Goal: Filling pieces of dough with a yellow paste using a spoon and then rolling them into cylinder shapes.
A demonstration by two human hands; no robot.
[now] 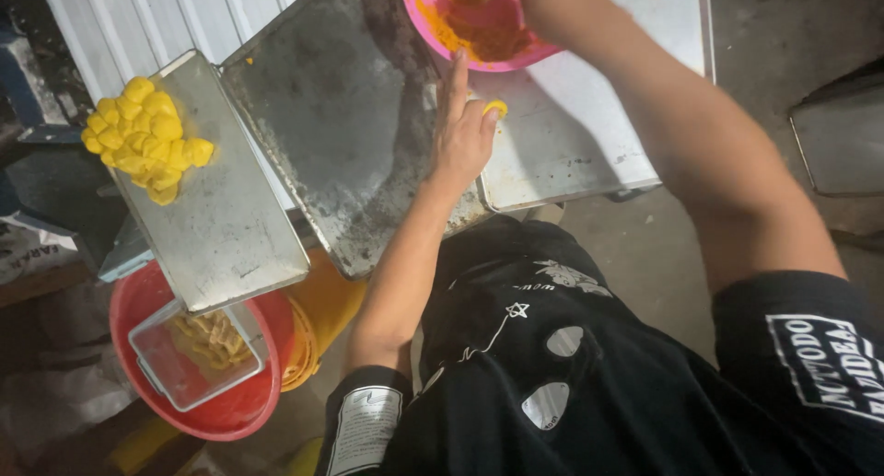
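Resting on the dark metal tray (350,117), the left hand (463,135) pinches a small yellow piece (495,107) between thumb and fingers. Beyond the tray, the right hand (552,5) dips into the pink bowl (433,29); its grip cannot be told.

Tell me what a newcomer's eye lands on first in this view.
The heap of bright yellow pieces on the small metal tray at far left stands out most. Next comes the pink bowl of orange-brown filling at the top edge, where the right hand reaches in. Between them, the left hand rests on the big stained tray, pinching one yellow piece.
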